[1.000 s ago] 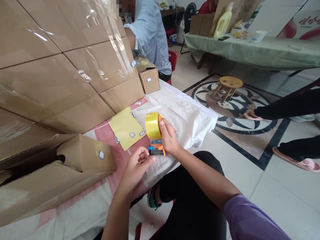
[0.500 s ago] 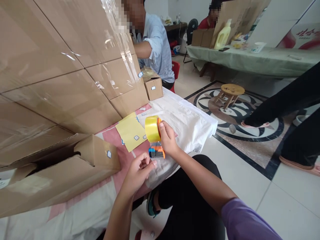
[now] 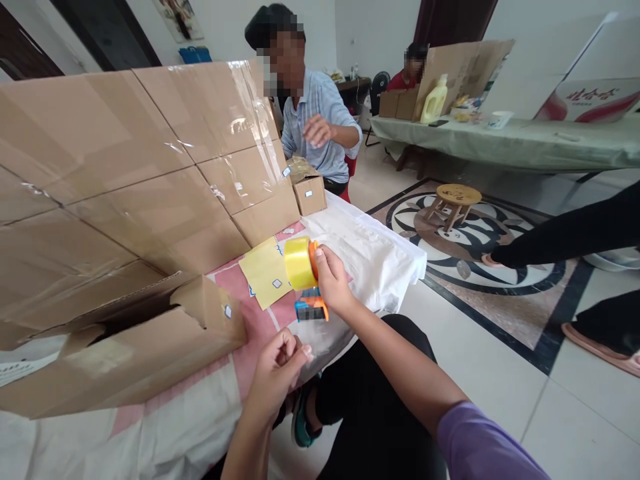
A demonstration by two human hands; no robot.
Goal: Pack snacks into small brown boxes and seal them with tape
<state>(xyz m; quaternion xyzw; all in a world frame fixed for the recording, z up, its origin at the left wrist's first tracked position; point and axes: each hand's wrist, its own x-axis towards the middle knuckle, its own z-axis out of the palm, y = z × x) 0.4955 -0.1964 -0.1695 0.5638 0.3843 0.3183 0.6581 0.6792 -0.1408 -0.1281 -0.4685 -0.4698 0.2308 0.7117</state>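
Observation:
My right hand (image 3: pixel 334 280) is closed around the orange side of a tape dispenser (image 3: pixel 311 310), holding it above the table. A roll of yellowish clear tape (image 3: pixel 299 263) sits on it, and its blue and orange cutting end points down toward me. My left hand (image 3: pixel 280 370) is closed in a pinch just below the dispenser. A faint see-through strip of tape shows at its fingertips. To the left stands a cardboard box (image 3: pixel 150 353) with its top flaps up. Beyond the hands, a yellow sheet of paper (image 3: pixel 265 273) lies on the pink and white tablecloth (image 3: pixel 370 243).
Taped cardboard boxes (image 3: pixel 150 153) form a wall behind the table. A small carton (image 3: pixel 310 193) stands at its far end, near a seated person (image 3: pixel 320 100) in a light blue shirt. A wooden stool (image 3: pixel 457 195) and another person's legs (image 3: pixel 565 223) are to the right.
The view has tilted up a little. My left hand's pinch sits slightly farther below the dispenser. The seated person has turned and raised a hand.

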